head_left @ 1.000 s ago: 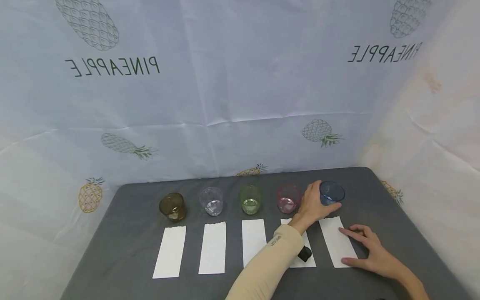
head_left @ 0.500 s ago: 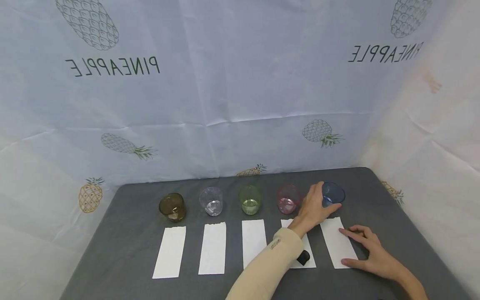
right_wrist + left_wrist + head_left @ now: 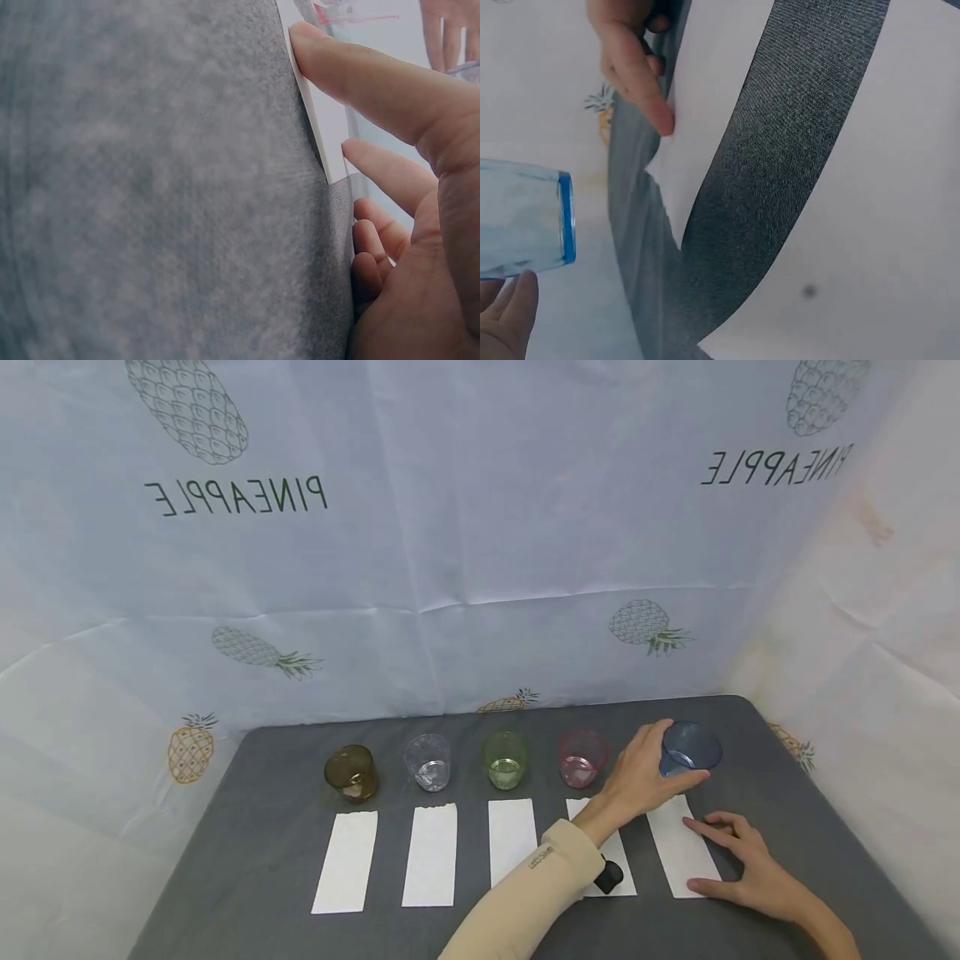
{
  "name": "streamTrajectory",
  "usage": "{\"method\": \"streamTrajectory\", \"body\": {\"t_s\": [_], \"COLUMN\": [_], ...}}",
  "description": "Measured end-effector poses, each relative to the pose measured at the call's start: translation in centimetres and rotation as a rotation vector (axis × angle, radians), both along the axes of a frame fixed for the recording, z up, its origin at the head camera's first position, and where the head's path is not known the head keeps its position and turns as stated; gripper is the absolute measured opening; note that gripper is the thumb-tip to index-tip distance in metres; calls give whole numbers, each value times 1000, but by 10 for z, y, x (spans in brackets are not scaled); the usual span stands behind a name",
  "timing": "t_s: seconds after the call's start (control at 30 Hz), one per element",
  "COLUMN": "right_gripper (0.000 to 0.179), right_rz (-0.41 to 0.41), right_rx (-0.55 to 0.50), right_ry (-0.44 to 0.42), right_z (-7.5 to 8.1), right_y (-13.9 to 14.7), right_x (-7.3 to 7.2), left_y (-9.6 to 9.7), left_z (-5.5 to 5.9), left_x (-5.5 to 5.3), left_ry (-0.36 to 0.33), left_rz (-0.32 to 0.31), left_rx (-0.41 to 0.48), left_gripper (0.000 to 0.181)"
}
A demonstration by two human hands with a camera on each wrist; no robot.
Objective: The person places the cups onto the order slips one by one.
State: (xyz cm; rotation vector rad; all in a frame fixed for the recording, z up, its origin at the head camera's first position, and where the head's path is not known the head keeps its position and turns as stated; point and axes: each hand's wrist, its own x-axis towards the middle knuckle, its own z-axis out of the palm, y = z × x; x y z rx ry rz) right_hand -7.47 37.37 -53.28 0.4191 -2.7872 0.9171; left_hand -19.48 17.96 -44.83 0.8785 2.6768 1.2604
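Note:
My left hand (image 3: 637,772) holds a blue glass (image 3: 692,747) at the back right in the head view, fingers on its far side and thumb on the near side. In the left wrist view the glass (image 3: 525,217) shows its thick blue base, with a gap between it and the table edge. My right hand (image 3: 757,872) rests at the right edge of the rightmost white paper strip (image 3: 681,847). Its thumb and index finger are spread and touch the strip. In the right wrist view the other fingers (image 3: 367,240) curl loosely beside the strip's end.
A row of upright glasses runs left from there: pink (image 3: 582,760), green (image 3: 506,760), clear (image 3: 429,762) and brown (image 3: 352,773). White paper strips (image 3: 345,862) lie before them on the grey table (image 3: 247,852). A pineapple-print cloth (image 3: 450,543) hangs behind.
The blue glass has moved right and looks raised in the left hand. The right hand stays at the paper strip. The whole head view has shifted slightly.

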Motion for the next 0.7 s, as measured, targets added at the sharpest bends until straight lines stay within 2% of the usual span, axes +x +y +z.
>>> {"method": "streamTrajectory", "body": {"t_s": [0.27,0.57,0.7], "right_gripper": [86,84,84], "right_rz": [-7,-1,5], "right_rx": [-6,-23,-32], "right_ry": [-13,-74,-72], "right_z": [1,2,1], "right_y": [1,0,0], "right_x": [2,2,1], "left_y": [-9,-21,-24], "left_z": [8,10,9], "left_x": [8,15,16], "left_ry": [17,45,45], "left_rz": [-46,-75,-78], "left_rx": [22,4,5], "left_gripper": [80,78,78]}}
